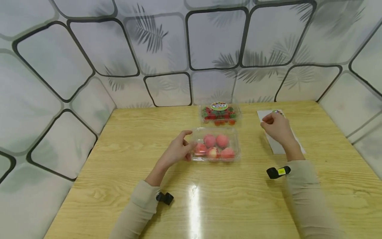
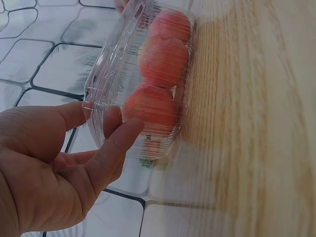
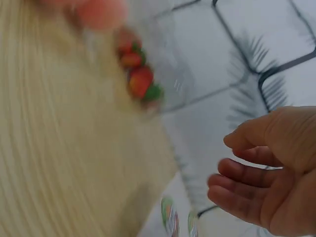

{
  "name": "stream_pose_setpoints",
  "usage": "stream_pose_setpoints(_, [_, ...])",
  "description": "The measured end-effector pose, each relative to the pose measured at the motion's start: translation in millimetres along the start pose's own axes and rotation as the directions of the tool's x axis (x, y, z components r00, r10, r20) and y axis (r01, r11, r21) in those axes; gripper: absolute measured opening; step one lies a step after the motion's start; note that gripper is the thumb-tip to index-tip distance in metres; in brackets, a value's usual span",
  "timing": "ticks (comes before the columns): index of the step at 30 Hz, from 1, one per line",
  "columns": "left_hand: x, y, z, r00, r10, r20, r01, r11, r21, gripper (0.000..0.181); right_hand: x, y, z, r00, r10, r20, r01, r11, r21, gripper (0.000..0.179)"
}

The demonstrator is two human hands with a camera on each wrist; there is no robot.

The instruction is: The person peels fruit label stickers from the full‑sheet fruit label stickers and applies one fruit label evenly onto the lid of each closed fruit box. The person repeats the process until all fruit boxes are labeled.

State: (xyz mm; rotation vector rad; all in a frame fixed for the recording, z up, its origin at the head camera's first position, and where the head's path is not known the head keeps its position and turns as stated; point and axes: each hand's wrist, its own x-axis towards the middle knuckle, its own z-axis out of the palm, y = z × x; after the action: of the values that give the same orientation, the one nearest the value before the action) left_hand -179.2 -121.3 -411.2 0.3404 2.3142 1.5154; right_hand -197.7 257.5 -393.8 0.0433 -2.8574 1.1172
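Observation:
A clear plastic clamshell box [image 1: 215, 131] holding several peaches [image 1: 222, 140] rests on the table, its lid down. At its left end is my left hand [image 1: 178, 148], with thumb and fingers around the near edge and corner. In the left wrist view, the left hand [image 2: 64, 163] grips that end of the box [image 2: 101, 89]. My right hand [image 1: 278, 128] hovers over a white sticker sheet [image 1: 277, 146], fingers loosely bent. Nothing shows between the fingers of the right hand [image 3: 266, 177] in the right wrist view. Oval stickers [image 3: 170, 217] lie on the sheet.
Behind the peach box stands a clear box of strawberries [image 1: 219, 116], with an oval fruit sticker [image 1: 219, 106] on its lid. The wooden table [image 1: 134, 132] meets patterned fabric walls [image 1: 167, 89] at the back and sides.

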Motion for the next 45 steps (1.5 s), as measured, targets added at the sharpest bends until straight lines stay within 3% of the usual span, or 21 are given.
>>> stream_pose_setpoints(3, [-0.8,-0.1,-0.5,1.000,-0.004,0.000,0.004,1.000,0.000,0.065,9.1,19.1,-8.5,0.999,0.039,0.025,-0.037,0.996,-0.087,0.044])
stream_pose_setpoints(7, [-2.0,-0.3,-0.9,1.000,-0.010,0.000,0.010,1.000,0.002,0.065,18.4,40.1,-15.6,0.989,0.078,0.123,-0.055,0.981,-0.184,0.071])
stream_pose_setpoints(11, [-2.3,0.1,-1.2,1.000,-0.003,0.006,0.003,1.000,-0.001,0.064,24.8,56.2,-18.4,0.979,0.112,0.168,-0.072,0.971,-0.228,0.087])
stream_pose_setpoints(14, [-1.8,0.0,-1.0,1.000,-0.002,0.011,0.002,1.000,-0.007,0.065,27.9,64.8,-20.3,0.979,0.131,0.156,-0.094,0.971,-0.221,0.082])
stream_pose_setpoints(17, [-1.1,-1.1,-0.9,1.000,-0.003,0.009,0.003,1.000,-0.010,0.064,29.3,67.9,-20.8,0.975,0.198,0.097,-0.170,0.956,-0.237,0.074])
stream_pose_setpoints(21, [0.1,-0.2,-0.6,1.000,0.002,0.009,-0.002,1.000,-0.011,0.065,28.9,68.8,-22.4,0.945,0.328,0.001,-0.314,0.903,-0.293,0.072])
stream_pose_setpoints(24, [0.6,1.5,0.1,1.000,0.000,0.011,0.000,1.000,-0.007,0.065,28.9,70.8,-24.8,0.927,0.374,-0.028,-0.365,0.883,-0.294,0.070])
stream_pose_setpoints(32, [-0.7,0.1,-1.6,1.000,-0.005,0.008,0.005,1.000,-0.004,0.064,27.4,74.4,-29.0,0.918,0.396,0.025,-0.382,0.898,-0.219,0.064])
stream_pose_setpoints(39, [-0.5,0.0,-2.3,1.000,0.002,0.019,-0.002,1.000,-0.016,0.065,29.1,72.8,-33.5,0.924,0.378,0.057,-0.356,0.905,-0.232,0.052])
stream_pose_setpoints(45, [0.1,-0.8,-3.0,1.000,-0.009,0.011,0.009,1.000,-0.017,0.069,32.7,72.1,-33.8,0.901,0.426,0.079,-0.401,0.889,-0.223,0.060])
